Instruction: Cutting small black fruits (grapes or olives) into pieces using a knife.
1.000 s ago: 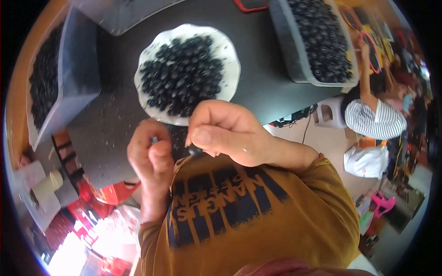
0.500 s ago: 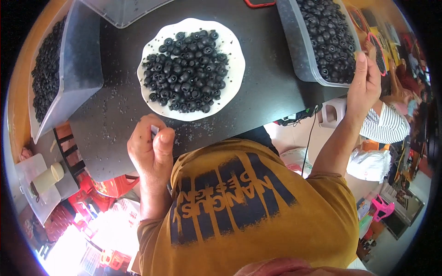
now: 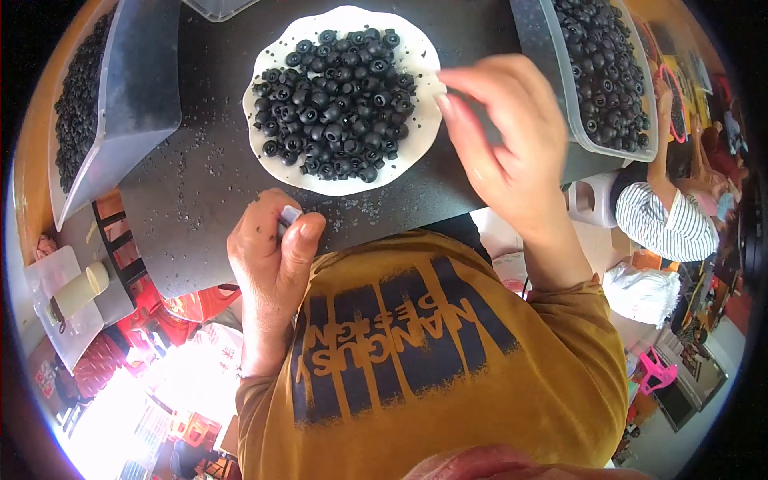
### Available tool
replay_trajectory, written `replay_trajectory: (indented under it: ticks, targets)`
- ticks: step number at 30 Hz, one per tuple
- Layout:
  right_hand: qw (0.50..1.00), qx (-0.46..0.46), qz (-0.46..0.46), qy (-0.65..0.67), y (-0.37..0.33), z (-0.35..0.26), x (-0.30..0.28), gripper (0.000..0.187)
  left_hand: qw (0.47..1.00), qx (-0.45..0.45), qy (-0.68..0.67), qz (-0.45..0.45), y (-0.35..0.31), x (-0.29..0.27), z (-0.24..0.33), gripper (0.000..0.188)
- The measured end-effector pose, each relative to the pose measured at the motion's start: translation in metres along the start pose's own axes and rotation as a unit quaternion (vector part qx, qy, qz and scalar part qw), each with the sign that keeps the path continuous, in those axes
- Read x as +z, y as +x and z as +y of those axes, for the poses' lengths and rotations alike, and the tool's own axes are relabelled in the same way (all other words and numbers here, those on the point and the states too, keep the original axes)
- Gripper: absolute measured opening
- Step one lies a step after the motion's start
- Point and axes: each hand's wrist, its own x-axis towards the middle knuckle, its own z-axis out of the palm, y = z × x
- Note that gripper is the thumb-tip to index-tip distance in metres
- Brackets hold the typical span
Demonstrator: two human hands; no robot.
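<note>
So over on the far left there's a clear tray (image 3: 84, 332) with a cream cylinder (image 3: 80, 292) lying in it, a bit below the big see-through bin (image 3: 140, 80). That bin is loaded with small black bits (image 3: 78, 104), too tiny to make out one by one. Next to it, a bunch of dark crumbs (image 3: 200, 152) is scattered across the dark desk (image 3: 440, 184).

Then you get the left hand (image 3: 276, 248), curled up near the front edge of the desk, just below the plate, gripping a small pale piece (image 3: 290, 214) between thumb and curled forefinger. Can't really tell what the piece is.

Middle of the desk is the white wavy-edged plate (image 3: 420, 132), with a pile of rounded black parts (image 3: 332, 104) on it, lots of them with a hole showing, plus little specks around the rim.

The right hand (image 3: 504, 132) is kinda blurry, at the plate's right edge, thumb and forefinger a little apart with nothing visible between the tips. Can't say if it's touching the plate.

Right of that, a clear box (image 3: 540, 48) packed with more black pieces (image 3: 604, 80), then a white sack (image 3: 640, 292), a pink stool (image 3: 658, 372) and another person in a striped top (image 3: 668, 222).
</note>
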Motion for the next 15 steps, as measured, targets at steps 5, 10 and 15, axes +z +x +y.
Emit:
replay_trajectory:
  ticks: [5,10,15]
  targets:
    - [0.990,0.059,-0.120,-0.035,0.002,0.013,0.026,0.012,1.000,-0.006,0.024,-0.013,-0.001,-0.005,0.002,0.036]
    - [0.991,0.019,-0.131,-0.023,0.019,0.015,0.044,0.012,0.999,-0.011,0.034,-0.031,0.001,-0.007,0.008,0.032]
    - [0.985,0.004,-0.168,-0.045,0.024,0.020,0.055,0.014,0.999,-0.010,0.023,-0.040,0.002,-0.011,0.010,0.029]
